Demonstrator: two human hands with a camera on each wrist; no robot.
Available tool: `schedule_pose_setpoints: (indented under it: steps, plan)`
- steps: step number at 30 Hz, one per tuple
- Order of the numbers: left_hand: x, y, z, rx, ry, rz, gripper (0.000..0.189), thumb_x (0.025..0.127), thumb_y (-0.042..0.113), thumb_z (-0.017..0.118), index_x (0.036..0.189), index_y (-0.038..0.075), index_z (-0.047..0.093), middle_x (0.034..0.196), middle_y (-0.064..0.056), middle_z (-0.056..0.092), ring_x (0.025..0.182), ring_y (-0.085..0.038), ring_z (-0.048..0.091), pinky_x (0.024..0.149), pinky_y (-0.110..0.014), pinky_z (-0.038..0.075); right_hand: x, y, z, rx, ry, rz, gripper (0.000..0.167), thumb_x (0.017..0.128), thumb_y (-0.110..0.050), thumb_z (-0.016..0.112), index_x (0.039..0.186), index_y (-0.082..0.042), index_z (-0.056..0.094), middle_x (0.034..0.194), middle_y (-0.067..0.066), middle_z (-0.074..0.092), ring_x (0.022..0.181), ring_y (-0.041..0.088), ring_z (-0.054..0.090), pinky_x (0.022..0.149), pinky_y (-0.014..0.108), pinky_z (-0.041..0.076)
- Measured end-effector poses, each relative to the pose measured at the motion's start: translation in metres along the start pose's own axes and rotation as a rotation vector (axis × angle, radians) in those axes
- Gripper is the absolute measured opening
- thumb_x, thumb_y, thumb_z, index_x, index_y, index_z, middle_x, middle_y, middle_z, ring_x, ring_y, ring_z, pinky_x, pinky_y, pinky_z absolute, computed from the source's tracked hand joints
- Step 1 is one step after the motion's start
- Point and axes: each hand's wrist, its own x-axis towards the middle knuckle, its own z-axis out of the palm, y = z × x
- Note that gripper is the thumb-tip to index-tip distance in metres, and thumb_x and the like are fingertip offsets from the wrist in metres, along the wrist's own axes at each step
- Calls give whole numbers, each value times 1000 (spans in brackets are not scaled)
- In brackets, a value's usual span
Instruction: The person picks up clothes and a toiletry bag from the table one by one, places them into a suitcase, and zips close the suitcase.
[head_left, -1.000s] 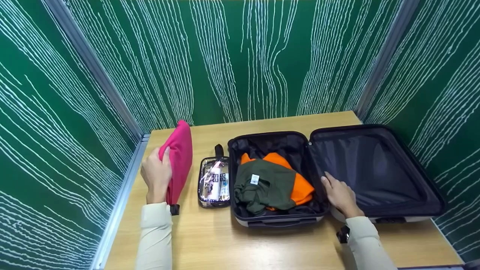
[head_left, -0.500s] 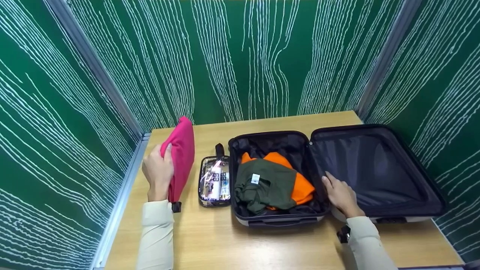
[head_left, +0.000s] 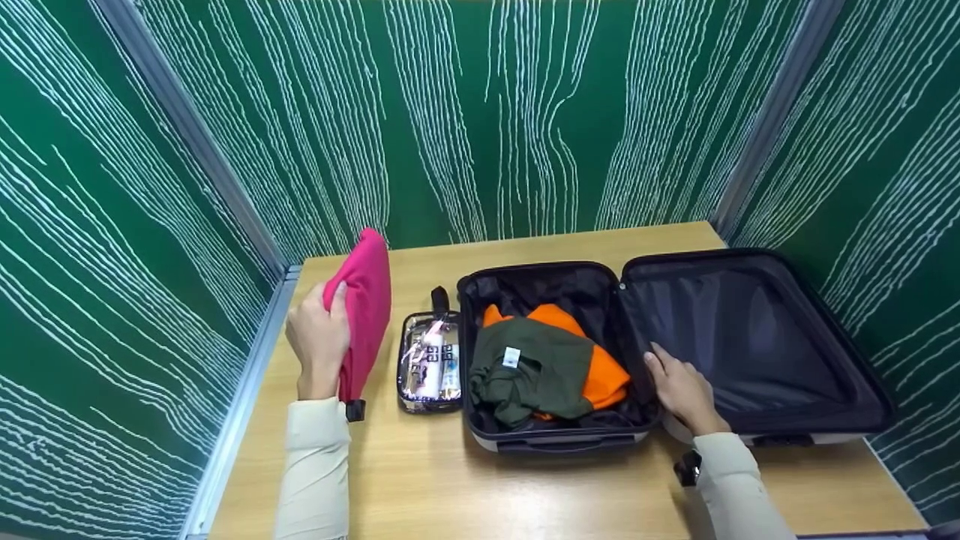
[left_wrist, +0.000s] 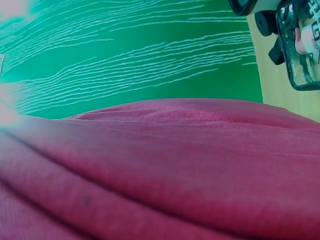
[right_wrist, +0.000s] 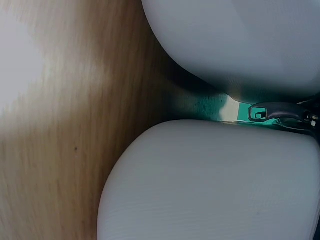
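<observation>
My left hand (head_left: 319, 337) grips a folded pink garment (head_left: 364, 322) and holds it tilted on edge above the table's left part. In the left wrist view the pink fabric (left_wrist: 190, 160) fills the lower half, and no fingers show there. My right hand (head_left: 682, 394) holds the near inner rim of the open suitcase (head_left: 570, 446), where its two halves meet; some fingers are hidden. A dark green garment (head_left: 540, 382) with a white label lies over an orange one (head_left: 604, 379) in the left half. The right wrist view shows the pale outer shells (right_wrist: 215, 180), not the hand.
A clear toiletry pouch (head_left: 429, 367) with bottles lies left of the suitcase, close beside it. The suitcase's right half (head_left: 757, 345) lies opened out towards the right wall. Green walls with white lines enclose the wooden table (head_left: 487, 502) at the back and sides.
The left hand has moved slightly up and to the right with the pink garment. The right hand, the suitcase and the pouch look unchanged.
</observation>
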Motion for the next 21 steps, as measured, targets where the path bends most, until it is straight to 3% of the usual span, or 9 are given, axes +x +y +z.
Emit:
schedule_pose_setpoints:
  steps: [21]
  plan:
    - [-3, 14, 3, -38, 10, 27, 30, 100, 32, 63, 92, 5, 71, 57, -7, 44, 57, -34, 51, 55, -44, 37, -1, 0, -1, 4, 3, -12, 64, 110, -49, 26, 154, -6, 43, 140, 32, 56, 117, 58, 59, 92, 71, 45]
